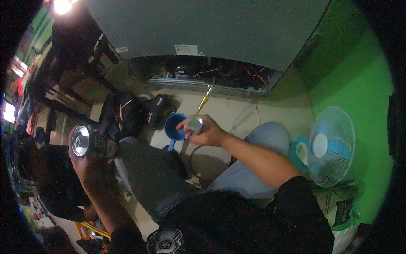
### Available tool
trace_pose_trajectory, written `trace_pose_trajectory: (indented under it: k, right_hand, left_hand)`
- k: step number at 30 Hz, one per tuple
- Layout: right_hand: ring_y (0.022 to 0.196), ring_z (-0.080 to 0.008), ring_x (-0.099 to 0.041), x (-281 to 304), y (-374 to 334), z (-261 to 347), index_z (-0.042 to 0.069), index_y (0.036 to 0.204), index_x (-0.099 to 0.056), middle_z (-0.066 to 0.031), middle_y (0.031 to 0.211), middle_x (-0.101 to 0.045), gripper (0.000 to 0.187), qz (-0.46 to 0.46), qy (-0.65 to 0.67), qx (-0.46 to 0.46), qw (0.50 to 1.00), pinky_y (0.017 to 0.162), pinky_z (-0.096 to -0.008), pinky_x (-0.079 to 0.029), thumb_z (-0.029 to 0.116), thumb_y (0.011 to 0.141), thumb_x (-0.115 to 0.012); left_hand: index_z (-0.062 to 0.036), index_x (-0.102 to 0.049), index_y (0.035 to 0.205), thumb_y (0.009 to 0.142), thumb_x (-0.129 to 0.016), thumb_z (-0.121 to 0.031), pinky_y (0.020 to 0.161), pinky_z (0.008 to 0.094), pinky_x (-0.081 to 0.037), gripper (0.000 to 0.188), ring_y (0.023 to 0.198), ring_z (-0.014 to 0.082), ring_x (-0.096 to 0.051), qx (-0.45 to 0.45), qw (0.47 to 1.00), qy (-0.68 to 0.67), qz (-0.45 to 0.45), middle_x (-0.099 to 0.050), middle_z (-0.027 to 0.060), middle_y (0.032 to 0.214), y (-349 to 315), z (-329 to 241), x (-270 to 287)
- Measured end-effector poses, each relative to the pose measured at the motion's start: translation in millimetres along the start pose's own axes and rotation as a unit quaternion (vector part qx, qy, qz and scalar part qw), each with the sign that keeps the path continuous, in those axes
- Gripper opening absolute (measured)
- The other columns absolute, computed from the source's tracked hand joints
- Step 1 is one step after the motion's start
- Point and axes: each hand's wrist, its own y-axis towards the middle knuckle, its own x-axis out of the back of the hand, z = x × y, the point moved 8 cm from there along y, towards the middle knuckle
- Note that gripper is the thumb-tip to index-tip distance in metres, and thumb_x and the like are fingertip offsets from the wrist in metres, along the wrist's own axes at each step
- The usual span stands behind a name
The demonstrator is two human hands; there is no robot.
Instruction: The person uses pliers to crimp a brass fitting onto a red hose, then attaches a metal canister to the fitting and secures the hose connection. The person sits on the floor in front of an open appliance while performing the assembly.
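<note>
My left hand [79,163] is raised at the left, closed round a dark can-like cylinder [99,146] with a round, concave silver end [80,140] facing up. Near the middle, my right hand [209,134] grips a small cylinder with a silver round end [195,123]. A brass torch-like nozzle [204,100] stretches beyond that hand toward the appliance; whether it joins the cylinder is hidden. Ahead is a large grey appliance [203,29], its low compartment [207,73] uncovered, showing thin copper-coloured tubes and dark parts. Just left of my right hand stands a blue dipper [171,146].
A fan [332,147] stands by the green wall [368,148] at the right, near my bent knee. Dark bags [158,110] lie on the tiled floor [237,106]. A reddish-brown hose [191,163] curves below my right hand. Another person in black [59,178] is close at the left.
</note>
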Motion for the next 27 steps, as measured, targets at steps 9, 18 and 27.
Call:
trace_pose_trajectory:
  k: [9,18,27]
  right_hand:
    - [0.1,-0.011,-0.063,-10,4,4,0.008,0.127,-0.06,-0.0092,0.113,-0.07,0.045,0.009,-0.03,0.005,0.999,0.083,-0.0298,-0.054,0.0,0.083,-0.07]
    - [0.106,-0.0189,-0.066,8,1,2,0.015,0.154,-0.04,-0.0052,0.126,-0.066,0.095,-0.023,0.145,-0.091,0.985,0.082,-0.0334,-0.058,-0.002,0.068,-0.079]
    - [0.099,-0.0178,-0.067,23,-5,-11,0.013,0.155,-0.033,-0.0051,0.119,-0.066,0.099,-0.098,0.163,-0.104,0.976,0.082,-0.0342,-0.056,-0.008,0.07,-0.079]
  left_hand:
    - [0.003,-0.054,0.137,0.056,-0.081,-0.023,0.102,0.0338,-0.047,0.089,0.114,0.0201,-0.062,-0.104,0.957,0.063,0.265,-0.064,0.0093,0.125,29,1,-123]
    - [-0.0004,-0.057,0.132,0.055,-0.081,-0.016,0.102,0.0326,-0.046,0.082,0.112,0.0175,-0.062,0.045,0.895,-0.094,0.433,-0.066,0.0062,0.118,-10,40,-235]
    - [-0.0052,-0.038,0.14,0.063,-0.082,-0.012,0.106,0.0349,-0.043,0.089,0.121,0.0198,-0.054,-0.01,0.897,-0.108,0.428,-0.053,0.0086,0.128,-26,69,-262]
